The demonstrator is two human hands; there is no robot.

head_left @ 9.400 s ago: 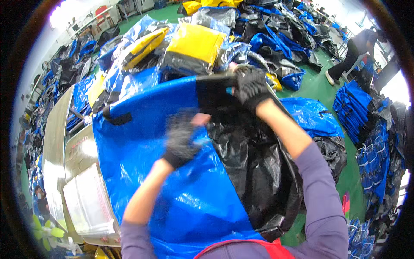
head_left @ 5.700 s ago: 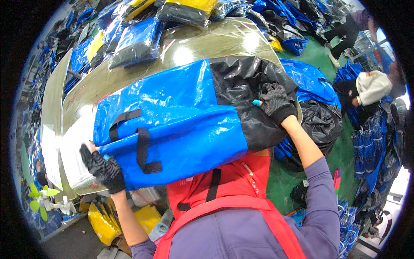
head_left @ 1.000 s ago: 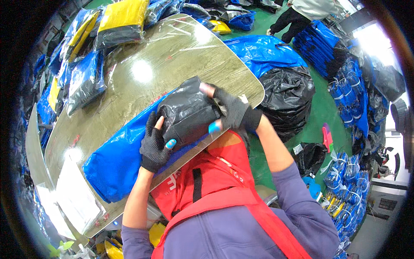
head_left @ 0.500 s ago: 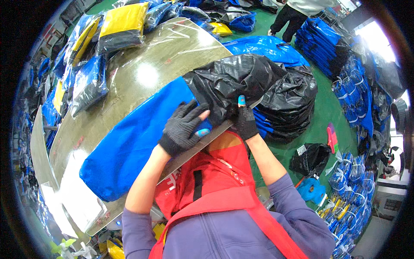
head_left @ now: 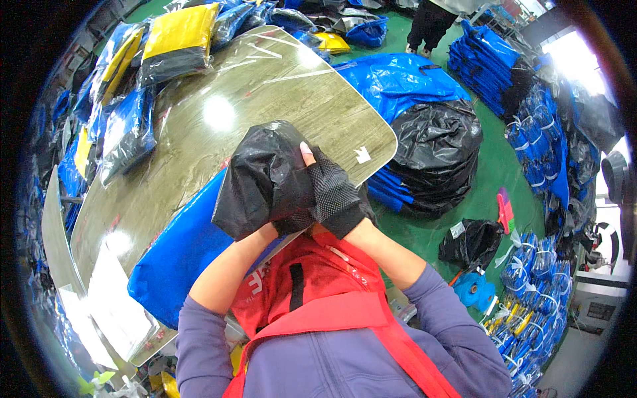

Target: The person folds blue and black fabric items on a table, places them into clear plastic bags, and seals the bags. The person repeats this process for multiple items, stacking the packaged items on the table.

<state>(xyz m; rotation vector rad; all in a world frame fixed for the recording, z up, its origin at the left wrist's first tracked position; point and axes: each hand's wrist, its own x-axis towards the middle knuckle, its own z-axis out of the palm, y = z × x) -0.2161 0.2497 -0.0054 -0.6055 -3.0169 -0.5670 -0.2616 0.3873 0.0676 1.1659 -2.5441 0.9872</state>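
A length of blue-and-black plastic sheeting (head_left: 184,249) lies along the near edge of the wood-patterned table (head_left: 302,96). Its black end (head_left: 262,174) is doubled back over the blue part and bunched up in front of me. My right hand (head_left: 334,194), in a black dotted glove, closes on the right side of this black bunch, the bare thumb tip pointing up. Under the fold, my left hand (head_left: 293,222) shows only a strip of its glove at the wrist; the fingers are covered by the black material.
Right of the table, a stack of black-and-blue sheeting (head_left: 434,156) stands on the green floor (head_left: 415,242). Plastic-wrapped packages (head_left: 180,43) crowd the table's far left. Tied blue bundles (head_left: 527,278) line the right side, near a black bag (head_left: 470,243). A person (head_left: 430,25) stands at the back.
The black end, earlier stretched right onto the stack, is now drawn left and folded over the blue part. My right hand has moved left, and my left hand has gone under the fold.
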